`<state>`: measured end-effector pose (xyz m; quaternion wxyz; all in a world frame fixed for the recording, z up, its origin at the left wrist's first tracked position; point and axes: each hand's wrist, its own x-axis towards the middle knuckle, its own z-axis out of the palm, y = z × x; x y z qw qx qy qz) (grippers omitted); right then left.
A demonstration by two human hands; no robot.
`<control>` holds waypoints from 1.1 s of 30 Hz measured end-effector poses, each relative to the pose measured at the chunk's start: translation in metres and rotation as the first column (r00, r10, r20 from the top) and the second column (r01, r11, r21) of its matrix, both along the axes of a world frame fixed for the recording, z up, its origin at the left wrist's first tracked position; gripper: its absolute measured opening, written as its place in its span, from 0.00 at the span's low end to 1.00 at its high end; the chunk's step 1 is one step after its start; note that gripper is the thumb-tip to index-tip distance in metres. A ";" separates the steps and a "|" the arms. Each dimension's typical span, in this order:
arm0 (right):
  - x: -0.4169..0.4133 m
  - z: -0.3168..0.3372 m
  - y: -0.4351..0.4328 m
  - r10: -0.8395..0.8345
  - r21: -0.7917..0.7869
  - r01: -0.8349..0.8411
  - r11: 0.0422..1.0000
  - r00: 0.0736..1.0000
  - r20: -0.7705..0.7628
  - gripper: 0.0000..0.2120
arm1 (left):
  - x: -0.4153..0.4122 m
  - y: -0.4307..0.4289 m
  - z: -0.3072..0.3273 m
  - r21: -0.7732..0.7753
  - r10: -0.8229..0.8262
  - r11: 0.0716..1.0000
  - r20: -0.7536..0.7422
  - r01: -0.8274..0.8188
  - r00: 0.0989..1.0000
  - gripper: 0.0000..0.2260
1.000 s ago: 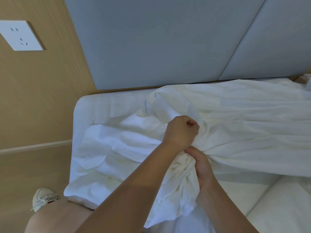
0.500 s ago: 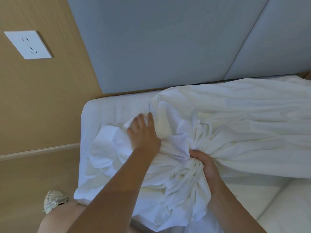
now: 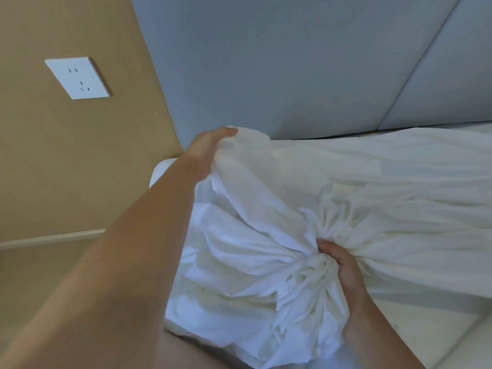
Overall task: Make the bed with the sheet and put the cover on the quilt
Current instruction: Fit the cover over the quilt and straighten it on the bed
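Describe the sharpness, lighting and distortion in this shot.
Head view: soft even light, no glare; bluish shadows in the folds of the white cloth; left hand slightly blurred, right hand sharper; wide-angle lens tilts the headboard and wall socket.

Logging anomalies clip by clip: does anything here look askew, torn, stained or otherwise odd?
Nothing torn or stained. The cloth is badly bunched over the mattress corner: the right hand grips a tight wad of it and the left hand lifts a fold. That fits bed-making under way.

The white fabric (image 3: pixel 372 182) hides fingers of the left hand (image 3: pixel 205 153); it runs off the right edge.
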<state>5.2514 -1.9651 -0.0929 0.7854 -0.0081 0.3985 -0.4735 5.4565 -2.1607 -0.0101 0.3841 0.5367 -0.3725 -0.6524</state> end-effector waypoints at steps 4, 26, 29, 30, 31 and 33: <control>-0.001 -0.003 -0.003 0.025 0.019 -0.024 1.000 1.000 -0.012 0.51 | 0.048 -0.006 -0.025 0.378 -0.439 0.834 0.896 0.401 0.068 0.08; -0.001 -0.005 -0.002 0.075 0.034 -0.074 0.997 0.997 -0.006 0.51 | 0.038 0.012 -0.035 0.091 0.093 0.990 0.189 -0.112 0.978 0.18; -0.001 -0.006 -0.003 0.038 0.034 -0.036 0.999 0.998 -0.041 0.54 | 0.028 -0.011 -0.020 -0.250 0.464 0.884 0.383 -0.394 0.799 0.17; -0.001 -0.007 -0.003 0.035 0.035 -0.033 0.999 0.998 -0.047 0.56 | 0.028 -0.017 -0.016 -0.348 0.492 0.867 0.479 -0.357 0.727 0.17; -0.001 -0.006 -0.003 0.035 0.040 -0.033 0.999 0.998 -0.044 0.57 | 0.027 -0.019 -0.013 -0.403 0.468 0.877 0.584 -0.263 0.664 0.18; -0.001 -0.006 0.000 0.038 0.049 -0.036 0.998 0.999 -0.027 0.58 | 0.013 -0.006 -0.014 -0.368 0.312 0.930 0.821 0.025 0.479 0.27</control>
